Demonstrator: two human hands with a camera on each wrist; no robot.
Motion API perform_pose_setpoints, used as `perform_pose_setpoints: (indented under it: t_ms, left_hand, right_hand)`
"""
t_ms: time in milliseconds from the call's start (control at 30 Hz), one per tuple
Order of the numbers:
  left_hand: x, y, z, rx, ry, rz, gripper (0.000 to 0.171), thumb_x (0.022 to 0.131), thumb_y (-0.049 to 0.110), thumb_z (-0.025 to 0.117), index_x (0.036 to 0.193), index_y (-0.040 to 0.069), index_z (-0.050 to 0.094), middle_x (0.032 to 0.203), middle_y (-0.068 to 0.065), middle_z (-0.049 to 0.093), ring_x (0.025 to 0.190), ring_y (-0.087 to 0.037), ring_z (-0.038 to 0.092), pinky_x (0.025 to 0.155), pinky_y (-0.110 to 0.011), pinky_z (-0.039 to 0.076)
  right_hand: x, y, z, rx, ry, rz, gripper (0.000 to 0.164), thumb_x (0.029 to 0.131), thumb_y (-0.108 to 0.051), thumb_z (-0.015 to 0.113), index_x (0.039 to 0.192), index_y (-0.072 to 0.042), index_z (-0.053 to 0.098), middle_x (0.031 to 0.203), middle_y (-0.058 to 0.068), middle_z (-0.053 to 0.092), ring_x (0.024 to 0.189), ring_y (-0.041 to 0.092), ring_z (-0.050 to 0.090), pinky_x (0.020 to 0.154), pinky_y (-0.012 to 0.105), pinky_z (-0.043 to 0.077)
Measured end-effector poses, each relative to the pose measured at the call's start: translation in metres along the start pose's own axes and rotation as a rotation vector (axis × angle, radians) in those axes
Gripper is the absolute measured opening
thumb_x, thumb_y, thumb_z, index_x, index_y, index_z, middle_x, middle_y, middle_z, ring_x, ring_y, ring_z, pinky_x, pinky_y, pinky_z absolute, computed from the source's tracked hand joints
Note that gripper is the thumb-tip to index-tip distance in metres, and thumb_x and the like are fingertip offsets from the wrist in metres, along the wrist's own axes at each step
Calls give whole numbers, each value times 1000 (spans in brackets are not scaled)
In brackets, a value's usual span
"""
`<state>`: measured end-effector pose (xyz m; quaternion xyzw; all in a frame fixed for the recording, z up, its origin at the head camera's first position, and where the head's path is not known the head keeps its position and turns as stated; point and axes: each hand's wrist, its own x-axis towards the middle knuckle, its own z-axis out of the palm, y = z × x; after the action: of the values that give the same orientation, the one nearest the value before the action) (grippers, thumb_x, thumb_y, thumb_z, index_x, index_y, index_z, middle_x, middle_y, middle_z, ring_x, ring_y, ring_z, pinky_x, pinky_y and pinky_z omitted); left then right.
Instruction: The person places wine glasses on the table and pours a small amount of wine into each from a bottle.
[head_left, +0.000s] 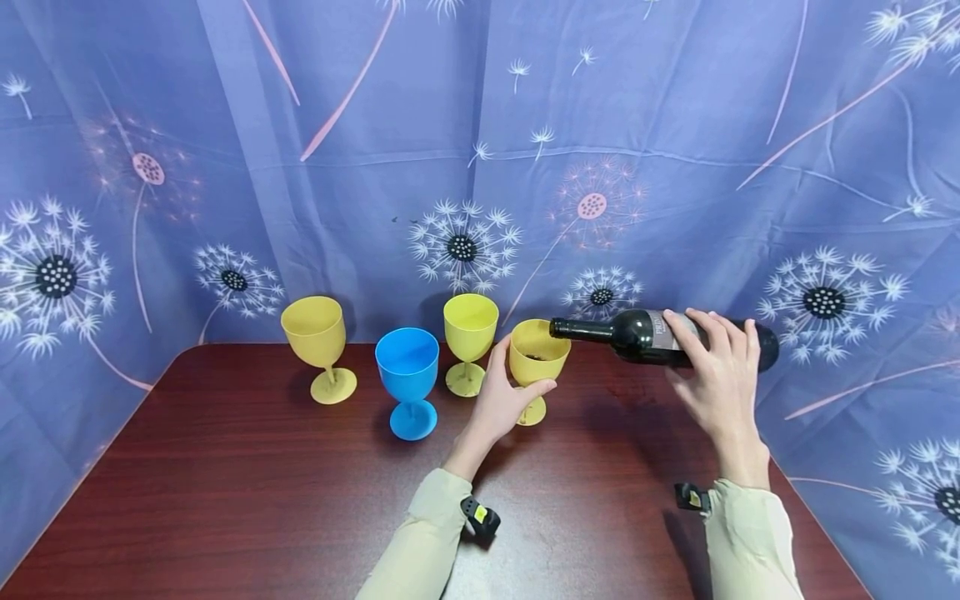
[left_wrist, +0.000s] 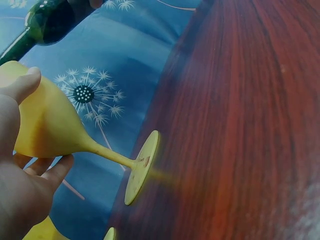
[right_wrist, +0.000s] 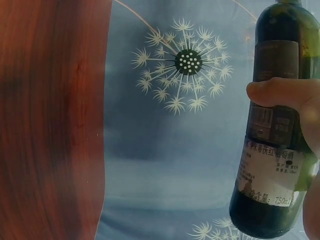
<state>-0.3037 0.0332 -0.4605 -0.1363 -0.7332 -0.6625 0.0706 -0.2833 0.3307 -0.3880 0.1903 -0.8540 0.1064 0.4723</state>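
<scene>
My left hand (head_left: 495, 408) grips a yellow goblet (head_left: 543, 370) by its bowl, thumb on the near side and fingers around the other. A little dark liquid shows inside the bowl. In the left wrist view the round foot (left_wrist: 142, 167) of this goblet is close over the tabletop. A dark green wine bottle (head_left: 633, 337) lies almost level in the air, gripped around its labelled body by my right hand (head_left: 716, 367). Its mouth points left and overlaps the goblet's rim. In the right wrist view my thumb (right_wrist: 272, 92) presses across the bottle's dark label.
Left of the held goblet stand a lighter yellow goblet (head_left: 470, 329), a blue goblet (head_left: 408, 375) and another yellow goblet (head_left: 315, 333), all upright on the dark red wooden table (head_left: 225, 492). A blue dandelion-print cloth (head_left: 360, 225) hangs behind the table and along its sides.
</scene>
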Motion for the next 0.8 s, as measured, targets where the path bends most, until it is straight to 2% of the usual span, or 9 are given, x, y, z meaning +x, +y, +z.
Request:
perform_pose_setpoints:
  t_ms: [367,600,800]
  left_hand:
    - [1,0,-2,27,3,7,99,77,35,86,156,26,26,151,5,41,133,-13,47,112,-36,40]
    - [0,6,-6,58,1,-6,106,76,43,85,158,29,18,159,4,31,142,-18,40,115,-46,37]
    - [-1,13,-11,48,33,31,89,87,49,72,157,27,23,156,4,34,139,-19,42,112,-41,42]
  right_hand:
    - [0,-1,4,45,-21,29,77,65,-17,79,139,-24,59,129,20,57,111,50,47,114,69,17]
    - [-1,-1,7,52,-55,33,74,69,-29,75,141,-22,57,128,21,56,106,50,47,104,69,26]
    - [-3,-1,10,69,-72,61,78,66,-30,80,140,-22,58,128,20,57,104,49,47,90,65,32]
